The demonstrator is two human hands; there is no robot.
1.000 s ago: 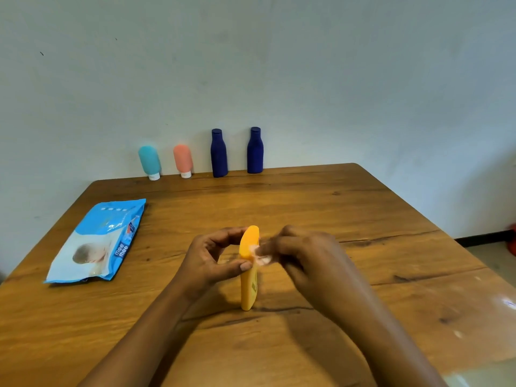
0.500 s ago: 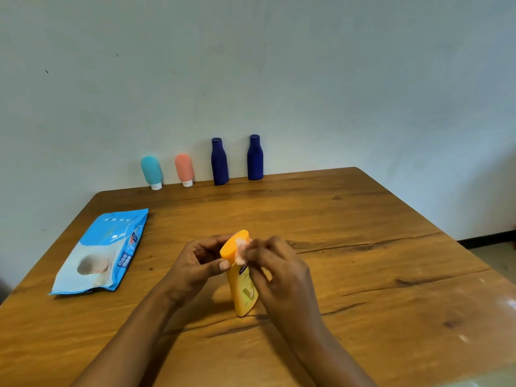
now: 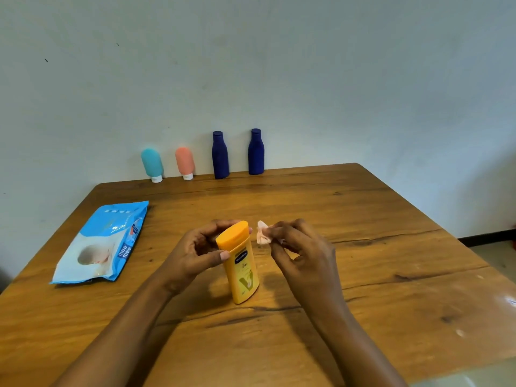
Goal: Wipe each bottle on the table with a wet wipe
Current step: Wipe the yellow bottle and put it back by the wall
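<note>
A yellow lotion bottle [image 3: 242, 263] with an orange cap stands tilted on the wooden table [image 3: 363, 247], its base on the wood. My left hand [image 3: 195, 252] grips it around the cap and upper body. Just right of the cap, my right hand [image 3: 301, 250] pinches a small crumpled wet wipe [image 3: 263, 233], which is a little apart from the bottle. Along the wall at the back stand a teal tube [image 3: 152, 164], a coral tube [image 3: 184, 162] and two dark blue bottles [image 3: 220, 155] [image 3: 256, 151].
A blue pack of wet wipes [image 3: 103, 243] lies flat on the left side of the table. The table's right edge drops to a floor at the far right. The back edge meets a pale wall.
My right hand has lifted the wipe off the cap and drawn it to the right. The bottle has turned so its label faces me.
</note>
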